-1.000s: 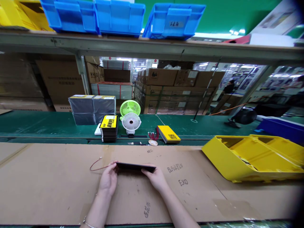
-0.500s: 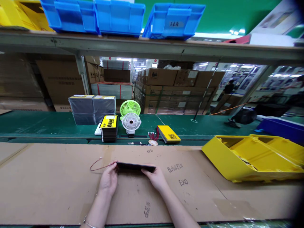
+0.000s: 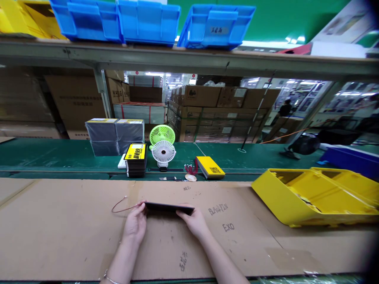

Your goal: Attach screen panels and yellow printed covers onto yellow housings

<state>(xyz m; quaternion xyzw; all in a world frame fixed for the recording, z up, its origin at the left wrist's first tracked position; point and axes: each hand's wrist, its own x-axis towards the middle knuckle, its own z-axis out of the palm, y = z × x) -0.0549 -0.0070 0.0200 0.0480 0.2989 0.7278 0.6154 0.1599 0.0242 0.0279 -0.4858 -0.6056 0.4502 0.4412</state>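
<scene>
Between my two hands is a thin flat black panel [image 3: 168, 208], seen nearly edge-on above the cardboard sheet [image 3: 74, 232]. My left hand [image 3: 135, 225] pinches its left end, and my right hand [image 3: 192, 221] grips the right end with the thumb along the near edge. From the left end runs a thin reddish wire [image 3: 121, 211] with a small white plug at its tip, resting over the cardboard. The panel's far face is hidden from me.
Beyond the cardboard stand a stack of yellow-topped black panels [image 3: 136, 159], a white fan [image 3: 164, 153], a green fan [image 3: 156, 132], red wires [image 3: 192, 169] and a yellow stack with a printed code [image 3: 210, 167]. At right lies a yellow bin [image 3: 281, 201]. Blue bins [image 3: 216, 25] line the overhead shelf.
</scene>
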